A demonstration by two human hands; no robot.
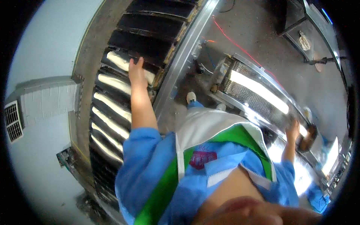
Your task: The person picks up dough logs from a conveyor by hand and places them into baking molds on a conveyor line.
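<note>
My left hand point(138, 75) lies over a long pale dough strip point(118, 61) in one of the dark trough-like slots at upper left. Its thumb and a finger stand apart, and part of the strip comes out on the hand's other side. Below it, several more dough strips point(112, 105) lie in neighbouring slots, one strip to a slot. On the right, my right hand point(293, 130) is at the lower end of a mesh conveyor point(243, 92), beside a white dough strip point(258, 92) and a second pale piece point(303, 131). Its fingers are blurred.
A metal rail point(187, 52) edges the slotted line. Further dark slots point(140, 43) without strips continue up the line. A metal table frame point(307, 22) stands at upper right, and a red cable point(236, 45) crosses the floor. Blue cloth point(318, 197) shows at lower right.
</note>
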